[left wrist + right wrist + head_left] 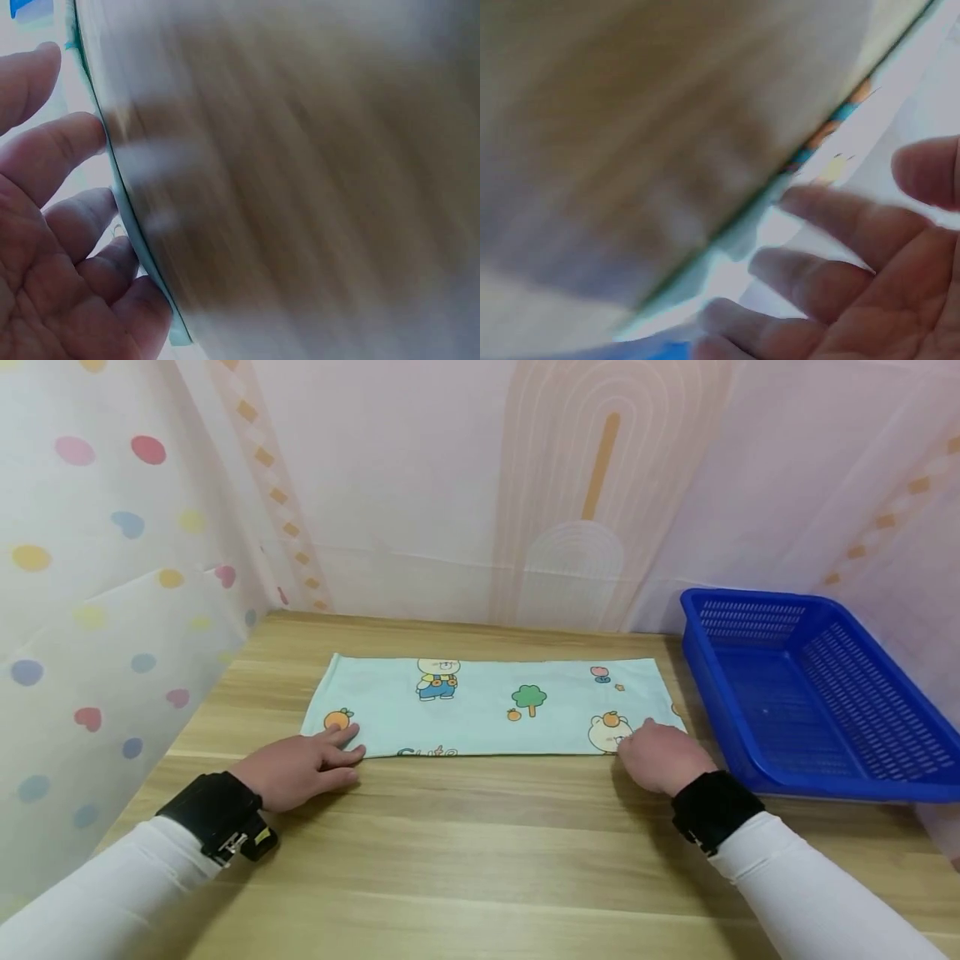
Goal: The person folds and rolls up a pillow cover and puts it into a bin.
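A light blue cloth (480, 718) with bear, tree and fruit prints lies flat on the wooden table as a long strip. The left hand (307, 768) rests at its near left corner, fingers spread. Those fingers (64, 150) reach the cloth's folded edge (135, 225) in the left wrist view. At the near right part, over a printed bear, is the right hand (663, 756). The right wrist view shows its fingers (847, 221) loosely extended and apart, fingertips right at the cloth's edge (727, 240); nothing is gripped.
A blue plastic basket (795, 727) with slotted walls stands at the right, close to the cloth's right end. Wood-grain table (480, 860) stretches in front of the cloth. Patterned curtains (420, 493) hang behind and at the left.
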The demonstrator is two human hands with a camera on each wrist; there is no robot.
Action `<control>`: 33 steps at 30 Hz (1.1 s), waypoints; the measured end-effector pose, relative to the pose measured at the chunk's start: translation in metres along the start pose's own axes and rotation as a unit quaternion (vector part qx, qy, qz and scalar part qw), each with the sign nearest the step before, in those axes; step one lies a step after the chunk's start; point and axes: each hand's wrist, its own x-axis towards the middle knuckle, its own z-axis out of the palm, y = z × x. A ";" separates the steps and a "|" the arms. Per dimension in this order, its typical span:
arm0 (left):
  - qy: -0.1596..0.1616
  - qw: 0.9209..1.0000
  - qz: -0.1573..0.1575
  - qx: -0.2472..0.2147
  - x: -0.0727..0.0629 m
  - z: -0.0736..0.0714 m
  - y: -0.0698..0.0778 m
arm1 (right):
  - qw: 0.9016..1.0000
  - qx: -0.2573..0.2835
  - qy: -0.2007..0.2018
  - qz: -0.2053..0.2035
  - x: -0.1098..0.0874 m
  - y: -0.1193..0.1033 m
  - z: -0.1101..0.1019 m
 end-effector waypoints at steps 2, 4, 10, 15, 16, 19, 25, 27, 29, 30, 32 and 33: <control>0.002 1.000 0.001 0.006 0.005 0.000 0.005 | 0.997 -0.050 0.028 -0.052 0.004 -0.010 -0.006; 0.000 1.000 -0.003 0.009 0.009 0.000 0.010 | 0.993 -0.064 0.041 -0.087 0.008 -0.024 -0.012; -0.009 1.000 -0.001 0.012 0.019 0.001 0.024 | 0.988 0.142 -0.020 -0.049 0.023 -0.076 -0.025; -0.011 1.000 0.000 0.007 0.025 0.003 0.029 | 0.984 0.155 -0.057 -0.070 0.042 -0.109 -0.020; -0.011 1.000 -0.001 0.006 0.025 0.003 0.030 | 0.985 0.144 -0.064 -0.074 0.045 -0.113 -0.018; -0.012 1.000 -0.004 0.003 0.023 0.003 0.033 | 0.988 0.112 -0.078 -0.077 0.052 -0.121 -0.012; -0.012 1.000 0.000 0.025 0.010 0.004 0.042 | 0.989 0.098 -0.077 -0.081 0.049 -0.122 -0.006; -0.016 0.999 0.002 0.044 0.005 0.005 0.046 | 0.988 0.102 -0.077 -0.086 0.047 -0.120 -0.005; -0.019 0.998 0.005 0.062 0.000 0.006 0.051 | 0.987 0.105 -0.078 -0.089 0.046 -0.119 -0.005; -0.020 0.998 0.007 0.066 -0.001 0.006 0.053 | 0.987 0.103 -0.080 -0.090 0.045 -0.118 -0.005; -0.022 0.998 0.005 0.067 0.000 0.006 0.056 | 0.988 0.099 -0.084 -0.088 0.044 -0.117 -0.006; -0.023 0.998 0.002 0.063 0.001 0.004 0.057 | 0.988 0.097 -0.085 -0.086 0.044 -0.116 -0.007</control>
